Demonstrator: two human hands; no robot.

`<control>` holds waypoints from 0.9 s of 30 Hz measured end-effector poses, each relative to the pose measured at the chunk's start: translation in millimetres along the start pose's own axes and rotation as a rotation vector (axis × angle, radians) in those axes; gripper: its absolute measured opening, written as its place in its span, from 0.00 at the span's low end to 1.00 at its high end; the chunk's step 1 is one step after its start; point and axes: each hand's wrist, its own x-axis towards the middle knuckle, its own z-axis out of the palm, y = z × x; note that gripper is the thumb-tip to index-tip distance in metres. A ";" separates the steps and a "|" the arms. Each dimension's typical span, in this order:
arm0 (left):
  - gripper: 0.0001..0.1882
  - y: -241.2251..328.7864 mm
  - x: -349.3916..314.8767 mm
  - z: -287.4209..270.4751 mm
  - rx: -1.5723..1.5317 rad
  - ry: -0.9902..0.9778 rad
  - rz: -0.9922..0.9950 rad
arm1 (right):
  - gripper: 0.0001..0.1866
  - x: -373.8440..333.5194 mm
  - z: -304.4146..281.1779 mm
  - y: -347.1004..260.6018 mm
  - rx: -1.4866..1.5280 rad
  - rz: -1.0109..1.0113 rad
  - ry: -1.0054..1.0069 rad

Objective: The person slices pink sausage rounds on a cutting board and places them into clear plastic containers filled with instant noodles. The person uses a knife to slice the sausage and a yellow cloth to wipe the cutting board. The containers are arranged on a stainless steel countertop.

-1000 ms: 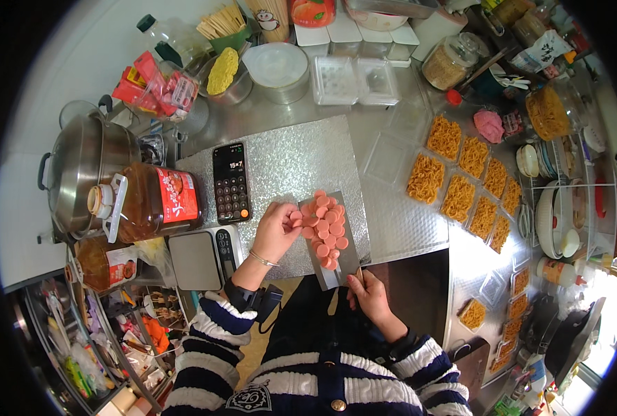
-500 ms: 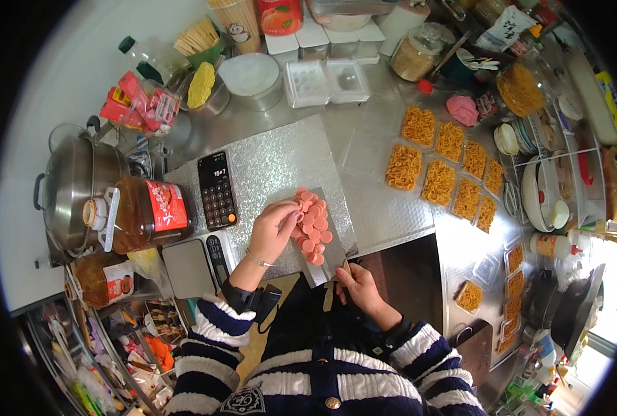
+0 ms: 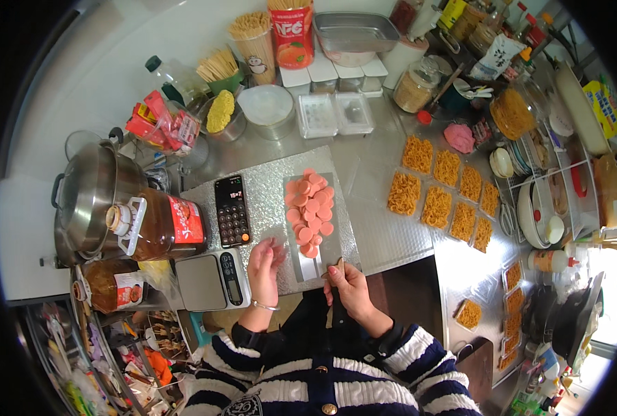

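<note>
Right hand (image 3: 350,286) gripped cleaver (image 3: 313,239) handle, pink slices (image 3: 310,211) piled on blade beyond the grip, left hand (image 3: 263,263) loosely curled, empty, left of cleaver

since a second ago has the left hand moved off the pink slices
Yes. The left hand has drawn back toward the person, away from the pink slices, and now sits by the scale at the board's near edge.

Before you a pebbled, glittery silver board (image 3: 267,201), at its one o'clock smooth matt pink sausage slices (image 3: 310,211) on a bright metal cleaver blade (image 3: 315,236), at ten o'clock a glossy steel pot (image 3: 90,201), counter (image 3: 384,173) of brushed shiny metal.
</note>
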 end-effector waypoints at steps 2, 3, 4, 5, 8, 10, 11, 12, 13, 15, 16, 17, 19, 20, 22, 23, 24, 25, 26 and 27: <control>0.14 -5.6 3.2 -11.2 0.373 0.086 0.177 | 0.13 7.1 2.9 -3.6 -0.028 -0.033 0.031; 0.15 -4.3 11.8 -18.9 0.681 0.067 0.436 | 0.13 9.5 1.6 -4.7 -0.018 -0.031 0.038; 0.16 -3.8 17.8 -24.9 0.822 0.040 0.428 | 0.13 12.6 -0.3 -4.7 -0.049 -0.055 0.065; 0.16 -4.0 21.5 -29.8 0.961 0.012 0.417 | 0.13 15.0 -3.6 -4.5 -0.029 -0.046 0.073; 0.18 -6.6 20.0 -38.7 1.148 -0.063 0.367 | 0.13 15.3 -14.6 -0.5 -0.077 0.014 0.131; 0.18 -11.2 19.1 -37.8 1.178 -0.119 0.442 | 0.14 11.7 -19.6 3.3 -0.106 -0.015 0.103; 0.18 -13.5 21.6 -35.5 1.173 -0.151 0.450 | 0.13 11.3 -21.6 4.3 -0.086 0.007 0.102; 0.15 -15.4 24.8 -33.3 1.088 -0.175 0.319 | 0.13 10.3 -22.7 5.7 -0.097 -0.006 0.089; 0.13 -16.4 26.5 -31.9 1.121 -0.179 0.319 | 0.13 8.8 -23.4 6.7 -0.096 0.007 0.096; 0.11 -16.7 30.8 -28.3 1.135 -0.191 0.281 | 0.12 6.7 -24.6 7.7 -0.132 0.057 0.151; 0.10 -15.7 32.4 -26.6 1.152 -0.188 0.324 | 0.12 6.7 -25.0 7.7 -0.136 0.028 0.132; 0.09 -13.2 33.0 -26.4 1.243 -0.216 0.431 | 0.12 5.9 -25.1 8.0 -0.124 0.039 0.147; 0.10 -9.1 32.6 -23.8 1.259 -0.251 0.280 | 0.11 5.9 -25.7 7.9 -0.105 0.044 0.139; 0.11 -8.1 32.2 -21.5 1.263 -0.237 0.239 | 0.10 5.9 -26.0 7.9 -0.115 0.027 0.132; 0.11 -5.8 31.9 -19.4 1.256 -0.255 0.251 | 0.10 5.7 -27.2 8.4 -0.095 0.057 0.139; 0.10 -5.2 32.1 -18.8 1.256 -0.262 0.270 | 0.10 5.3 -28.0 8.5 -0.110 0.036 0.132; 0.09 -4.4 32.5 -18.6 1.273 -0.275 0.221 | 0.10 4.8 -28.6 8.9 -0.113 0.028 0.128; 0.08 -3.2 32.5 -19.3 1.280 -0.291 0.182 | 0.10 3.8 -29.1 9.2 -0.112 0.023 0.124; 0.07 -1.4 33.3 -19.8 1.279 -0.299 0.162 | 0.10 2.9 -29.6 9.3 -0.092 0.024 0.125; 0.07 0.1 33.5 -19.2 1.258 -0.314 0.162 | 0.10 1.9 -30.0 9.3 -0.097 0.030 0.127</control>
